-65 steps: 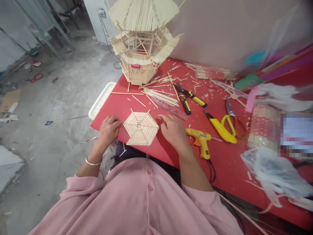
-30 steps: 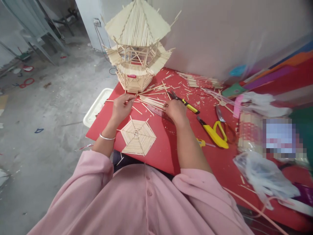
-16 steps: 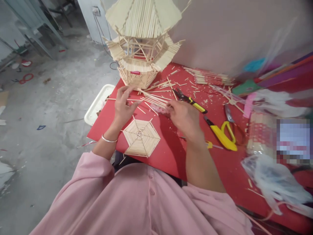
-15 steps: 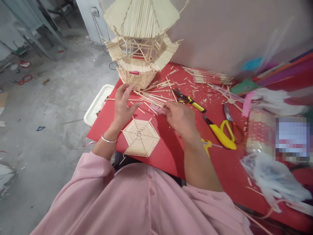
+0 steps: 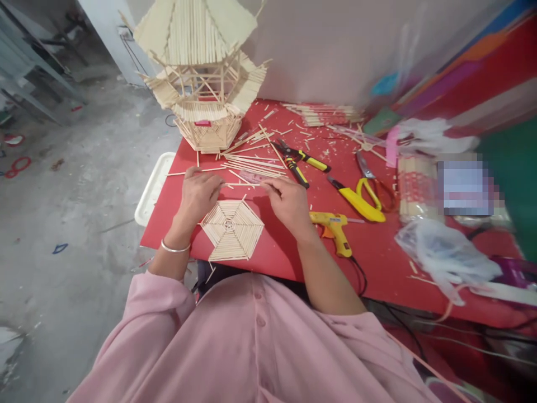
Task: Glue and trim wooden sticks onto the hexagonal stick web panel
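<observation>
A thin wooden stick point(image 5: 242, 184) runs level between my two hands. My left hand point(image 5: 198, 193) pinches its left end, and my right hand point(image 5: 288, 204) pinches the right end. Just below them, a hexagonal panel of stick rows point(image 5: 233, 230) lies flat on the red tabletop point(image 5: 279, 254), near its front edge. Loose sticks point(image 5: 251, 164) are heaped a little beyond my fingers. Behind these stands a tiered pagoda model built of sticks point(image 5: 205, 84).
To the right lie black-and-yellow pliers point(image 5: 300, 162), a yellow-handled cutter point(image 5: 356, 201), scissors point(image 5: 367, 179) and a yellow glue gun point(image 5: 335, 229). Stick bundles point(image 5: 415, 187) and a clear plastic bag point(image 5: 444, 257) sit farther right. A white tray point(image 5: 154, 190) is at the table's left edge.
My left hand has gone from spread fingers to a pinch on the stick's end. The stick is now held level between both hands. The view has shifted to the right, showing the whole glue gun.
</observation>
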A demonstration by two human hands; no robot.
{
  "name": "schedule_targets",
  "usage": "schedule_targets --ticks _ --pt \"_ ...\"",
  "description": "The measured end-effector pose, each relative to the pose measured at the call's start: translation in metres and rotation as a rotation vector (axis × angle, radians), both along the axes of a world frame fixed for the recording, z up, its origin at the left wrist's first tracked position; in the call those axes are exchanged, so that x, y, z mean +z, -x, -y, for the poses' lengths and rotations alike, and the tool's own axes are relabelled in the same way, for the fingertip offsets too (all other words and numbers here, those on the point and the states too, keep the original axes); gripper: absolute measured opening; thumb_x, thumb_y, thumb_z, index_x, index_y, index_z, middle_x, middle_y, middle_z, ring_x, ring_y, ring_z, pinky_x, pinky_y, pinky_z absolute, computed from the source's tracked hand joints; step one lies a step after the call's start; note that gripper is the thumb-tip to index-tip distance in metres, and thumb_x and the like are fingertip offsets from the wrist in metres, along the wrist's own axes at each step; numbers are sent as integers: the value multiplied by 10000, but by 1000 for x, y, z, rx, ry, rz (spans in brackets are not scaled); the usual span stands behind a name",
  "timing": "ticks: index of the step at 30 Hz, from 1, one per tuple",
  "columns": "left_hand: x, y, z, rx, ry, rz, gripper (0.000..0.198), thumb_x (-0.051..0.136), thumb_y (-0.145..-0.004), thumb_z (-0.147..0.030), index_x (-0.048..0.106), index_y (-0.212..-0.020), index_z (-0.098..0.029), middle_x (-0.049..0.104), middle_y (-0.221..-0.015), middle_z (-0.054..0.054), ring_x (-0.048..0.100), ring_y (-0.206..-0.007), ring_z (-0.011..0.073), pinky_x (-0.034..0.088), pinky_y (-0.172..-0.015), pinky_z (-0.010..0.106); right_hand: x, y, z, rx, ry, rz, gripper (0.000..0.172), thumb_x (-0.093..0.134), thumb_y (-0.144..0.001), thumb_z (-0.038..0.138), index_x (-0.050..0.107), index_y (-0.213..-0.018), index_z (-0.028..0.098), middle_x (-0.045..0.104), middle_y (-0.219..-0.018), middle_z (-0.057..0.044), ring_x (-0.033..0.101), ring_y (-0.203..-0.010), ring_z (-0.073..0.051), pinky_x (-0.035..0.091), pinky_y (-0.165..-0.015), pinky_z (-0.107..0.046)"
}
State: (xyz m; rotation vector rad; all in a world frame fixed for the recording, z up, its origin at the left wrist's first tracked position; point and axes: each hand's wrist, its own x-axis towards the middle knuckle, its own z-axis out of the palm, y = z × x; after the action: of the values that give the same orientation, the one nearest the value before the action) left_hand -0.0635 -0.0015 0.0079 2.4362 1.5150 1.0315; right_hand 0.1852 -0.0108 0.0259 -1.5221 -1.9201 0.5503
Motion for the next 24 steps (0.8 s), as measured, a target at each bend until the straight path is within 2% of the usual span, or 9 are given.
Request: schedule_targets --ticks 2,5,10,16,20,24 --pt "0 -1 4 -78 20 4 258 546 -1039 -324 762 -933 -232 776 -895 60 697 -814 215 514 -849 401 -2 5 3 -21 18 -61 208 612 -993 322 812 -980 266 821 -1060 -49 742 -1033 -245 554 -965 -387" --pt "-2 1 7 -144 26 67 272 541 -1042 -297 786 -956 -216 777 -916 77 710 -820 196 512 -702 322 -6 14 5 -61 51 -153 185 655 -960 350 819 -944 264 824 -998 -46 747 -943 -228 565 -908 -379" --pt "-3 11 6 -208 23 135 239 566 -1020 -230 789 -943 -197 775 -895 75 713 -802 174 532 -703 294 -19 17 1 -31 98 -282 196 642 -930 341 812 -930 244 816 -939 -41 742 -893 -221 576 -866 -387" --pt "-8 19 7 -137 107 133 222 584 -996 -227 773 -882 -202 761 -864 67 685 -761 171 514 -675 299 -37 14 -4 28 131 -354 250 605 -932 356 811 -1021 243 814 -963 -52 746 -874 -220 592 -864 -411" --pt "-8 23 9 -75 193 141 235 557 -970 -200 755 -843 -195 744 -874 85 673 -787 192 519 -695 335 -42 15 -4 -6 91 -328 248 606 -930 333 805 -1064 268 819 -1078 -58 749 -972 -237 591 -907 -436" --pt "-8 29 9 -57 333 122 206 576 -929 -195 755 -829 -187 741 -874 91 673 -807 205 532 -732 356 -48 16 -4 -9 77 -290 241 603 -937 339 800 -1049 255 814 -1081 -67 742 -997 -249 587 -920 -455"
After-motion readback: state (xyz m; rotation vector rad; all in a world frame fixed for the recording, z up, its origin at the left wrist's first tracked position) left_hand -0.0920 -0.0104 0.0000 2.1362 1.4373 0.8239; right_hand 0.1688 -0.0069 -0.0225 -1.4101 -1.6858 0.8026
